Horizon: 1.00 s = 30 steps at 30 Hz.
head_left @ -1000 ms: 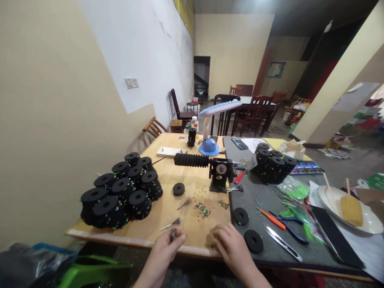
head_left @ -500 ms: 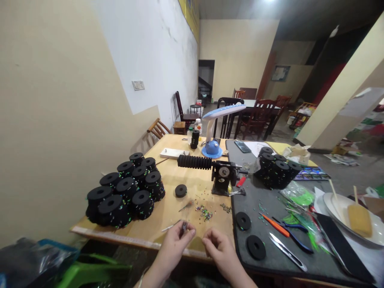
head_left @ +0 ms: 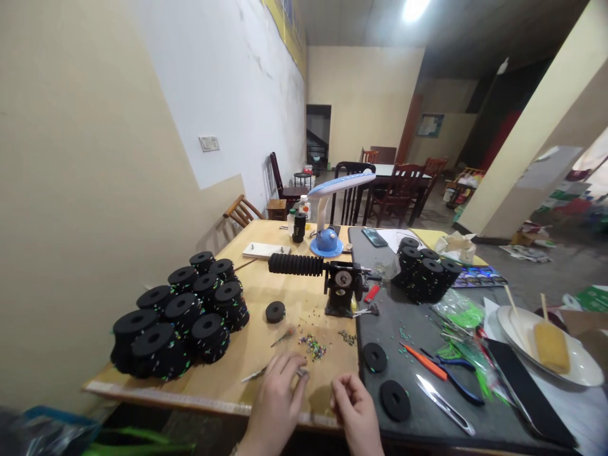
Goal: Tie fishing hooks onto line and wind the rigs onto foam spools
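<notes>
Over the front edge of the wooden table (head_left: 223, 386), my left hand (head_left: 279, 396) is closed, its back turned up. A small greyish thing (head_left: 301, 372) shows at its fingertips, too small to name. My right hand (head_left: 352, 402) is a short way to the right, its thumb and fingers pressed together; whatever they may pinch is hidden. Beyond my hands lie a pile of small coloured beads (head_left: 313, 348) and a group of small dark metallic pieces (head_left: 349, 337). A thin pointed tool (head_left: 254, 375) lies left of my left hand, partly covered by it. A black foam disc (head_left: 275, 311) lies farther back.
Stacked black foam spools (head_left: 183, 307) crowd the left side. A black winding machine (head_left: 342, 285) carries a row of foam discs (head_left: 295, 265), near a blue lamp (head_left: 327, 240). On the grey mat (head_left: 380, 437) are pliers (head_left: 458, 380), tweezers (head_left: 444, 405) and more spools (head_left: 430, 269).
My left hand has rolled over, so its back now faces up and its fingers cover more of the small thing. My right hand stays pinched. The whole view has swung slightly to the right.
</notes>
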Tool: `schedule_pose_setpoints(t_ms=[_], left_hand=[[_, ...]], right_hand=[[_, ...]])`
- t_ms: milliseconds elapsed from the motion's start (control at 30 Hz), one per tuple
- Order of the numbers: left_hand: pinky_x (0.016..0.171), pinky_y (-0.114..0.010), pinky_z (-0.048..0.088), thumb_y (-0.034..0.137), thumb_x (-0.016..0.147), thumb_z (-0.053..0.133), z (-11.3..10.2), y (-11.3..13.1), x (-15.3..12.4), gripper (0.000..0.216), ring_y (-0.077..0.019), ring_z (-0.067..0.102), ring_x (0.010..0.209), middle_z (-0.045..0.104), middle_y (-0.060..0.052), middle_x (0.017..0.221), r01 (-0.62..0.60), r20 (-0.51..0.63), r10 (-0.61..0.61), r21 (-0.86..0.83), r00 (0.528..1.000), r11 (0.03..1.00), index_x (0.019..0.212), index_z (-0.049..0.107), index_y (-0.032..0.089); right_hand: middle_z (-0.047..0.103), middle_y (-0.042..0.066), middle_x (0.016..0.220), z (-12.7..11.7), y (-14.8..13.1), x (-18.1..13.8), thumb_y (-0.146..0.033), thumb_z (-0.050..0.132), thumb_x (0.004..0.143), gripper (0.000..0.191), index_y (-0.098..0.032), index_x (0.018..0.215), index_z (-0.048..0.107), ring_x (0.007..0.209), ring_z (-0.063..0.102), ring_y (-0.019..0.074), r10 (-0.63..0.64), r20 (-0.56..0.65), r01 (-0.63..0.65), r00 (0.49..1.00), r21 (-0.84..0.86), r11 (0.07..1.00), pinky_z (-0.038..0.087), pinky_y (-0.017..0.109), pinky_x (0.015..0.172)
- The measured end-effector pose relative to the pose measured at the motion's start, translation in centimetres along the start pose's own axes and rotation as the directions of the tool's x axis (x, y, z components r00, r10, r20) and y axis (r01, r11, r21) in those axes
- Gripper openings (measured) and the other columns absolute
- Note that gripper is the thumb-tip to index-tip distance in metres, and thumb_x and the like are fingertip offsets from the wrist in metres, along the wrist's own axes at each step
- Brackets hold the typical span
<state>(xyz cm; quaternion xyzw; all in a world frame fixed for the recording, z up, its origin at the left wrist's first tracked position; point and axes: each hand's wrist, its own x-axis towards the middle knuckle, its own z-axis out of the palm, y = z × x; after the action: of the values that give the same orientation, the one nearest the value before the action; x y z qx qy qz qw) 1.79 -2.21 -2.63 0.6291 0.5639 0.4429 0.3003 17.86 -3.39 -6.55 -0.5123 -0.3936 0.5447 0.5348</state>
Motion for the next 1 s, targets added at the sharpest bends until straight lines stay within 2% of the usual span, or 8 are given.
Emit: schedule_pose_setpoints(t_ms=[67, 200, 333, 467, 600, 733, 833, 1000], left_hand=[[0.079, -0.037, 0.047, 0.037, 0.076, 0.071, 1.0, 0.7, -0.5, 0.018, -0.0281, 0.064, 0.083, 0.072, -0.01, 0.083, 0.144, 0.083, -0.131, -0.186, 0.988, 0.972, 0.082, 0.073, 0.02], [0.067, -0.028, 0.049, 0.049, 0.063, 0.081, 3.2, 1.0, -1.7, 0.038, -0.0194, 0.063, 0.071, 0.071, -0.005, 0.075, 0.431, 0.258, -0.346, -0.572, 0.902, 0.698, 0.078, 0.071, 0.015], [0.05, -0.019, 0.038, 0.049, 0.06, 0.084, 4.3, 0.7, -2.5, 0.039, -0.0083, 0.048, 0.051, 0.063, 0.002, 0.062, 0.484, 0.304, -0.385, -0.652, 0.872, 0.584, 0.071, 0.069, 0.014], [0.058, -0.022, 0.043, 0.05, 0.061, 0.083, 3.9, 0.5, -2.3, 0.041, -0.0117, 0.052, 0.058, 0.06, 0.002, 0.061, 0.505, 0.356, -0.358, -0.614, 0.863, 0.607, 0.068, 0.065, 0.014], [0.07, -0.025, 0.043, 0.05, 0.07, 0.076, 3.1, 0.3, -2.0, 0.037, -0.0164, 0.055, 0.071, 0.062, 0.0, 0.068, 0.388, 0.293, -0.275, -0.472, 0.916, 0.792, 0.069, 0.065, 0.015], [0.071, -0.026, 0.042, 0.049, 0.075, 0.07, 2.9, -0.2, -2.1, 0.035, -0.0184, 0.055, 0.073, 0.06, -0.001, 0.07, 0.338, 0.305, -0.228, -0.382, 0.925, 0.86, 0.071, 0.063, 0.015], [0.07, -0.027, 0.042, 0.046, 0.077, 0.067, 3.1, -0.3, -2.5, 0.032, -0.0193, 0.056, 0.073, 0.061, -0.002, 0.07, 0.327, 0.313, -0.22, -0.346, 0.924, 0.88, 0.072, 0.063, 0.015], [0.065, -0.025, 0.041, 0.04, 0.079, 0.064, 3.0, 0.2, -2.9, 0.026, -0.0179, 0.055, 0.069, 0.061, -0.002, 0.07, 0.304, 0.301, -0.216, -0.285, 0.929, 0.909, 0.073, 0.064, 0.015]], right_hand=[[0.05, -0.005, 0.051, 0.1, 0.2, -0.4, -0.074, 0.066, 0.066, 0.056, -0.019, 0.069, 0.055, 0.046, 0.043, 0.0111, -0.044, -0.018, 0.044, 0.999, -0.023, 0.999, 0.034, 0.022, 0.045], [0.052, -0.004, 0.056, 0.6, 1.4, -1.2, -0.07, 0.062, 0.075, 0.052, -0.019, 0.07, 0.058, 0.05, 0.048, 0.0129, -0.124, -0.029, 0.124, 0.992, -0.013, 0.992, 0.041, 0.024, 0.05], [0.057, -0.001, 0.059, 0.9, 2.7, -2.0, -0.068, 0.059, 0.08, 0.051, -0.018, 0.072, 0.059, 0.052, 0.053, 0.0141, -0.167, -0.023, 0.166, 0.986, -0.039, 0.985, 0.044, 0.024, 0.051], [0.066, 0.003, 0.064, -0.9, 1.8, -2.5, -0.058, 0.049, 0.091, 0.045, -0.017, 0.078, 0.064, 0.056, 0.061, 0.0175, -0.275, 0.094, 0.291, 0.957, -0.282, 0.914, 0.05, 0.025, 0.054], [0.073, 0.011, 0.1, -7.6, -1.0, -2.3, -0.039, 0.055, 0.092, 0.025, -0.021, 0.104, 0.067, 0.09, 0.068, 0.0252, -0.509, 0.188, 0.488, 0.84, -0.671, 0.558, 0.056, 0.033, 0.077], [0.073, 0.013, 0.095, -16.6, -1.9, -1.5, -0.048, 0.049, 0.092, 0.032, -0.021, 0.093, 0.065, 0.091, 0.067, 0.031, -0.681, 0.127, 0.312, 0.721, -0.937, 0.156, 0.054, 0.044, 0.082], [0.074, 0.013, 0.089, -20.6, -1.0, -1.2, -0.041, 0.041, 0.095, 0.031, -0.02, 0.09, 0.063, 0.078, 0.068, 0.0288, -0.633, 0.202, 0.213, 0.747, -0.975, -0.06, 0.053, 0.04, 0.071], [0.073, 0.012, 0.084, -21.4, -0.7, -0.8, -0.025, 0.039, 0.091, 0.024, -0.021, 0.083, 0.062, 0.071, 0.066, 0.0285, -0.579, 0.241, 0.124, 0.779, -0.964, -0.236, 0.047, 0.037, 0.061]])
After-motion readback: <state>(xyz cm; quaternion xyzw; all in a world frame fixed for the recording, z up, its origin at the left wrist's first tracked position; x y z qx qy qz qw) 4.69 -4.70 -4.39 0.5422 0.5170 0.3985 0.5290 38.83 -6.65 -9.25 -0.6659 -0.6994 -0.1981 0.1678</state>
